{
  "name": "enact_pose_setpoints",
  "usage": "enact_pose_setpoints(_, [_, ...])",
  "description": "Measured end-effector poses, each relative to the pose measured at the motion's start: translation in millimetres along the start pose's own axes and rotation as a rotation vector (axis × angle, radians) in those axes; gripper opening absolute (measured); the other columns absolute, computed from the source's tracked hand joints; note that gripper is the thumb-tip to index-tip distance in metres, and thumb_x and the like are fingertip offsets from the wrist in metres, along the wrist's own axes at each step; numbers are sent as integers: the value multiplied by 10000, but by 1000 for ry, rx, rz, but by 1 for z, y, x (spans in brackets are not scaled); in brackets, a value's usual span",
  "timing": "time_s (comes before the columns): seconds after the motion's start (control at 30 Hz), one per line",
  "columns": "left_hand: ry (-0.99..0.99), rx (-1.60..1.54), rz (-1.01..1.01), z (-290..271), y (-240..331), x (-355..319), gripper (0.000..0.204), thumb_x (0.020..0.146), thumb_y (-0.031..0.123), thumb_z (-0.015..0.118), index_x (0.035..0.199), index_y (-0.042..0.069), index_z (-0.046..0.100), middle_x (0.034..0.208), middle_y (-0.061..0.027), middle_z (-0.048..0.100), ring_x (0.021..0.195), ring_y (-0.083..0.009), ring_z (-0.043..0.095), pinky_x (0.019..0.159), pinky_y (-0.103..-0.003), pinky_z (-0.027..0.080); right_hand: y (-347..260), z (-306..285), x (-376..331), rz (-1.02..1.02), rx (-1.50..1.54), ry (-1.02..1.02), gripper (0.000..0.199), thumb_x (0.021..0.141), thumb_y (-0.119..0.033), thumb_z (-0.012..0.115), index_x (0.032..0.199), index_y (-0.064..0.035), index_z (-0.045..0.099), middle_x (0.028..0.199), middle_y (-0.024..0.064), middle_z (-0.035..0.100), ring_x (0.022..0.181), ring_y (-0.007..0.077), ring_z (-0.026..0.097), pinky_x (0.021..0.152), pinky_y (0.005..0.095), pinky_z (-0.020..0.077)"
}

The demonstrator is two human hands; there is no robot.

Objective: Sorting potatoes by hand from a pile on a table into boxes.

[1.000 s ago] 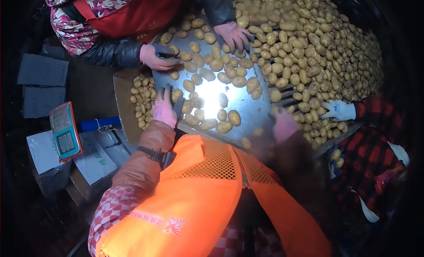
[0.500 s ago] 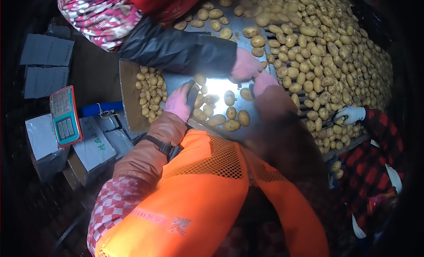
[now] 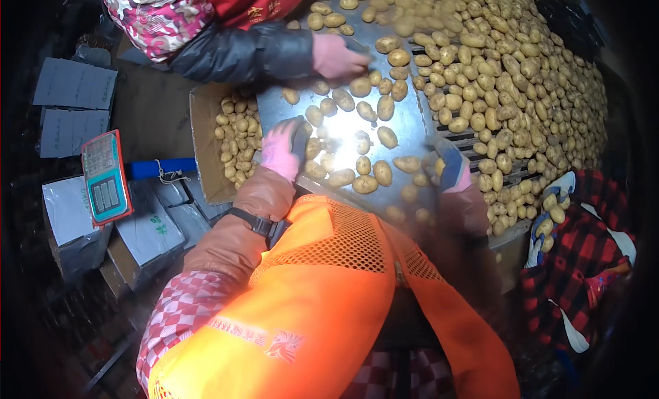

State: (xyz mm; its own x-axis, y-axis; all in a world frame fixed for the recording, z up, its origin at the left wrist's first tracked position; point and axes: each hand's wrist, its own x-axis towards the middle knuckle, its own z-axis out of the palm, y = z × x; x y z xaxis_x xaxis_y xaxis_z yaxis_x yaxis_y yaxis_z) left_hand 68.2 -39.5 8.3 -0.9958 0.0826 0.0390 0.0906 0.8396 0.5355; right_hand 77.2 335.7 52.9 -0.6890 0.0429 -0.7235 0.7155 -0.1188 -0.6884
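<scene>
Potatoes [image 3: 387,137] look only partway boxed tbh, a bunch in the box [image 3: 204,145] at left but loads loose on the worktop [image 3: 413,128] and a huge heap [image 3: 508,104] at right, left hand [image 3: 283,150] loosely spread beside the near-left ones, right hand [image 3: 451,167] too blurry to tell.

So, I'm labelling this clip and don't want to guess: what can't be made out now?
All in the head view:
- Right hand: blur hides its exact grip.
- Left hand: its own back hides the palm.
- Box: potatoes inside hide its bottom.
- Table: glare washes out part of the surface.
</scene>
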Motion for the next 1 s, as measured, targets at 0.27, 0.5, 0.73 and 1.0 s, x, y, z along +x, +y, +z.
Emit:
enact_pose_setpoints(0.27, [-342, -492, 271, -12, 82, -26, 425, 905, 270, 747, 1306, 155, 666, 1251, -170, 656, 1157, -418, 626, 1004, -446, 508, 21, 105, -20, -41, -33, -798, 573, 1082, -504, 451, 1487, -100, 456, 1323, 120, 628, 1158, 217, 652, 1032, 363, 510])
enact_pose_setpoints(0.5, [78, -39, -99, -37, -11, -12, 368, 874, 279, 792, 1192, 105, 726, 1213, -200, 681, 1085, -352, 658, 944, -416, 524, 49, 51, -34, 21, 322, -564, 537, 1072, -406, 513, 1481, -64, 452, 1361, 117, 607, 1175, 244, 640, 998, 395, 538])
enact_pose_setpoints(0.73, [-27, 176, 180, -6, -3, 50, 404, 904, 293, 714, 1279, 148, 684, 1281, -159, 664, 1204, -369, 602, 1049, -446, 472, 72, -14, -56, -184, 182, -26, 724, 1000, -450, 596, 1532, 1, 403, 1359, 155, 595, 1097, 254, 653, 928, 371, 568])
enact_pose_setpoints(1.0, [-69, 149, 143, 64, 106, 108, 358, 922, 322, 642, 1248, 174, 664, 1346, -172, 575, 1236, -390, 563, 1034, -499, 468, 151, -112, -68, -238, 288, 260, 479, 1066, -282, 527, 1474, -33, 490, 1262, 121, 638, 1063, 227, 658, 864, 339, 548])
